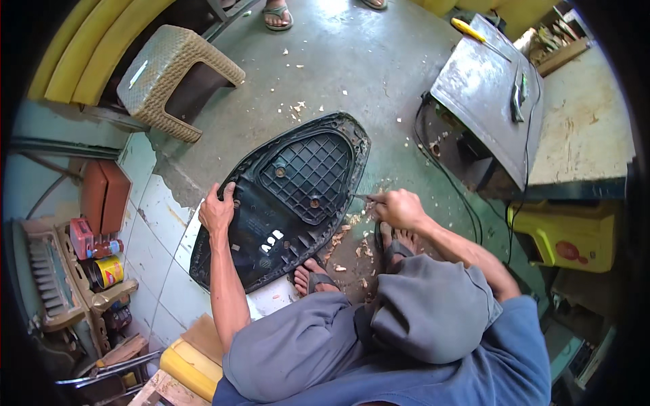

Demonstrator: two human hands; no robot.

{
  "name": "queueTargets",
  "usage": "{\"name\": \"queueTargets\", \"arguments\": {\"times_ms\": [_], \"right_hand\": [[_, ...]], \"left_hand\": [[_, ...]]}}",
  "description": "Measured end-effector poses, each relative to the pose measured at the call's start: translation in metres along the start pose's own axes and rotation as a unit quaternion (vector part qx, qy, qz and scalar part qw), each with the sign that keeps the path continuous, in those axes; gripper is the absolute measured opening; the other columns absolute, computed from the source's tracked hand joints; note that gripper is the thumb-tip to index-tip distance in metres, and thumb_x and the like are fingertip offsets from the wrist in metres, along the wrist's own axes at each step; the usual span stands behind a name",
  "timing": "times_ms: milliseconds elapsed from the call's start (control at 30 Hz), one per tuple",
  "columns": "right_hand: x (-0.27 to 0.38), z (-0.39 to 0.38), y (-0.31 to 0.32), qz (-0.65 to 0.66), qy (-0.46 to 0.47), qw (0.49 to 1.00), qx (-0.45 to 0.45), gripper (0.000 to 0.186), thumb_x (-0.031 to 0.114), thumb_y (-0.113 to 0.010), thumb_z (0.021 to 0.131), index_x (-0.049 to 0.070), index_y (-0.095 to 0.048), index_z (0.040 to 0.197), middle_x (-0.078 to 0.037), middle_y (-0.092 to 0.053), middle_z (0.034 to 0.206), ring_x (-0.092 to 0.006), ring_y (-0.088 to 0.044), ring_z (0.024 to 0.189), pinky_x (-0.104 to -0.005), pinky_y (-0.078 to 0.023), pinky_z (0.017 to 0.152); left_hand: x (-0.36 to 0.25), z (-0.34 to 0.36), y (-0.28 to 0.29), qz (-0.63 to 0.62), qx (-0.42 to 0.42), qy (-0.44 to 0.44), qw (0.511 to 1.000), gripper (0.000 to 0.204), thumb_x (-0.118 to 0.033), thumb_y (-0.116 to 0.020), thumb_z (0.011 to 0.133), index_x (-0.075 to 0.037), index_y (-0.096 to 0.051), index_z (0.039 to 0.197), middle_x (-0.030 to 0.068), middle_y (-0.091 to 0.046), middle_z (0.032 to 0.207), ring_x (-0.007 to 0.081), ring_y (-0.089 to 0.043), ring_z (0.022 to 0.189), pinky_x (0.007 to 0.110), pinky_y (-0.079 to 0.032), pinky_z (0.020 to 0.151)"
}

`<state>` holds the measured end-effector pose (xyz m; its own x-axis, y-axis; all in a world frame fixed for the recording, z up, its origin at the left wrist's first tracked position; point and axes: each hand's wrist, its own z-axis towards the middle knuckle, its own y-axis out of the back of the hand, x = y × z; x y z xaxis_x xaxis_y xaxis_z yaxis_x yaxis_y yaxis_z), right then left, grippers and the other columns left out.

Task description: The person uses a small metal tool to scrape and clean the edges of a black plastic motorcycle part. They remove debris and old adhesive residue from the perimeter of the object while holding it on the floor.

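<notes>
Black plastic base (265, 215) on the floor (332, 74)

Head view: ribbed side up. Left hand (217, 211): grip curled over its left rim. Right hand (401, 208): grip closed round a slim tool (366, 197) at the opposite edge. Probably stiff, light; best held by the rim.

Panel (288, 203) centre, stool (159, 71) left, table (474, 76) right, screwdriver (470, 30) and possibly pliers (518, 101) atop

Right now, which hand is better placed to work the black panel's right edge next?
Right, likely: the right hand holds a thin tool at that edge; the left hand is across the black panel, on its left edge.
</notes>
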<state>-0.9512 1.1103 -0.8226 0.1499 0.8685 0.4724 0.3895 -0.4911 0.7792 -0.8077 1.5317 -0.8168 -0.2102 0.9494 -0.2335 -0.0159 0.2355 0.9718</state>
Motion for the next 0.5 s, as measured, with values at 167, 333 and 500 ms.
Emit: {"name": "queueTargets", "arguments": {"times_ms": [167,333,500], "right_hand": [[-0.025,-0.003,-0.029,0.578,-0.159,0.787,0.144,0.042,0.022,-0.052,0.095,0.012,-0.063,0.135,-0.005,-0.073,0.095,-0.0147,-0.066,0.082,-0.0338,-0.052,0.078],[-0.001,-0.029,-0.032,0.083,0.046,0.989,-0.109,0.036,0.020,-0.055,0.092,0.017,-0.069,0.125,-0.014,-0.068,0.082,-0.0242,-0.067,0.066,-0.0417,-0.052,0.058],[0.028,-0.024,0.025,-0.141,0.146,0.978,-0.042,0.037,0.019,-0.054,0.093,0.013,-0.065,0.128,-0.021,-0.065,0.088,-0.0348,-0.069,0.071,-0.0462,-0.054,0.058]], "left_hand": [[0.002,0.006,-0.003,0.000,0.013,0.023,1.000,0.080,-0.076,-0.054,0.084,-0.010,-0.067,0.127,0.0258,-0.070,0.111,0.0456,-0.064,0.107,0.052,-0.049,0.093],[0.000,-0.005,0.004,-0.001,0.005,0.031,1.000,0.081,-0.074,-0.056,0.085,-0.006,-0.067,0.125,0.0262,-0.068,0.114,0.0457,-0.063,0.111,0.051,-0.048,0.097],[-0.014,-0.012,0.017,-0.012,-0.007,0.031,0.999,0.079,-0.072,-0.058,0.085,-0.004,-0.068,0.123,0.0273,-0.068,0.113,0.0467,-0.063,0.110,0.050,-0.048,0.096]]}}
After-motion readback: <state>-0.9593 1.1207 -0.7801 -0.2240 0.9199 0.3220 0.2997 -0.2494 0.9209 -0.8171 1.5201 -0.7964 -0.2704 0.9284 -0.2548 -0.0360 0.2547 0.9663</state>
